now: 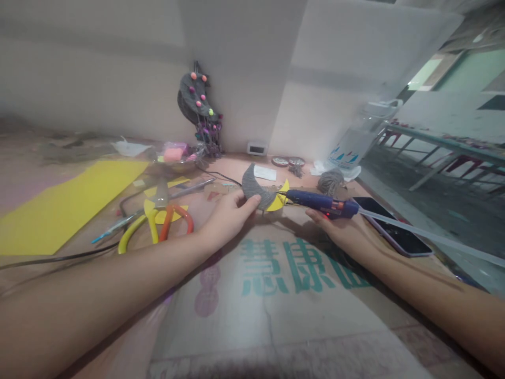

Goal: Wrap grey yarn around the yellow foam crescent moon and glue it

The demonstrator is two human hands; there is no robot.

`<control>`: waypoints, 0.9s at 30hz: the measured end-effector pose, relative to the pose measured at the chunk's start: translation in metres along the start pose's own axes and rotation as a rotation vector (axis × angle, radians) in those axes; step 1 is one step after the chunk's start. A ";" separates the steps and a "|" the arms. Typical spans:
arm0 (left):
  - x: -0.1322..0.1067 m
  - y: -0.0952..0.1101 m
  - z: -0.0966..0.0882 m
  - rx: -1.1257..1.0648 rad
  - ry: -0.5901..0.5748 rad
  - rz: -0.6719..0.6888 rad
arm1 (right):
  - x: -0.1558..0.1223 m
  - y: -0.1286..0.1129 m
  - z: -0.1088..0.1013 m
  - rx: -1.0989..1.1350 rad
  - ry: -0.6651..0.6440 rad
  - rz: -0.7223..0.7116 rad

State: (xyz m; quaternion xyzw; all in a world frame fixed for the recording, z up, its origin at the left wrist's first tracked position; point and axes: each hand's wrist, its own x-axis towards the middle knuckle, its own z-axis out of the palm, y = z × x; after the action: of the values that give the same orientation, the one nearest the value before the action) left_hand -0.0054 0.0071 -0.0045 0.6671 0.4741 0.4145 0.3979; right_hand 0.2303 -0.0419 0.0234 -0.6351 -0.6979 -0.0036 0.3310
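Pinched in my left hand point(232, 213) is a yellow crescent point(278, 202) partly wound with grey yarn point(256, 192); the yellow tip at its right end is bare. My right hand point(327, 221) grips a dark blue hot glue gun point(319, 202) with a small red light. Its nozzle points left and meets or nearly meets the yellow part of the crescent. A long translucent glue stick point(426, 235) runs out of the gun's rear to the right. Both hands are above a cardboard sheet point(307, 326) printed with green characters.
Scissors point(168, 221) with yellow and orange handles and a yellow sheet point(79, 205) lie left. A finished-looking yarn crescent with pompoms point(197, 100) leans on the wall. Yarn ball point(331, 181), phone point(392, 226) and plastic bottle point(355, 142) are right. A black cord point(59, 258) crosses the left side.
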 end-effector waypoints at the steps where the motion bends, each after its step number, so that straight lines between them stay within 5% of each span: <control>1: 0.000 0.000 0.000 -0.009 -0.001 -0.003 | 0.000 -0.002 -0.001 -0.002 -0.012 -0.008; 9: 0.002 0.004 0.000 -0.081 0.015 -0.038 | -0.001 -0.013 -0.008 -0.012 -0.124 0.066; 18: 0.009 -0.013 0.004 -0.148 0.015 -0.002 | -0.001 0.010 -0.003 0.253 -0.101 0.037; 23: 0.006 -0.008 0.005 -0.117 0.014 -0.022 | 0.017 0.014 -0.008 0.617 -0.021 0.037; 27: 0.005 -0.001 0.004 -0.124 -0.027 -0.011 | 0.048 0.013 -0.008 0.455 -0.056 0.107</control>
State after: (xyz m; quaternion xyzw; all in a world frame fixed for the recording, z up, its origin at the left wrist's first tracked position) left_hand -0.0007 0.0111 -0.0059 0.6440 0.4459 0.4318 0.4472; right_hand 0.2467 -0.0002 0.0471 -0.5802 -0.6550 0.1889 0.4457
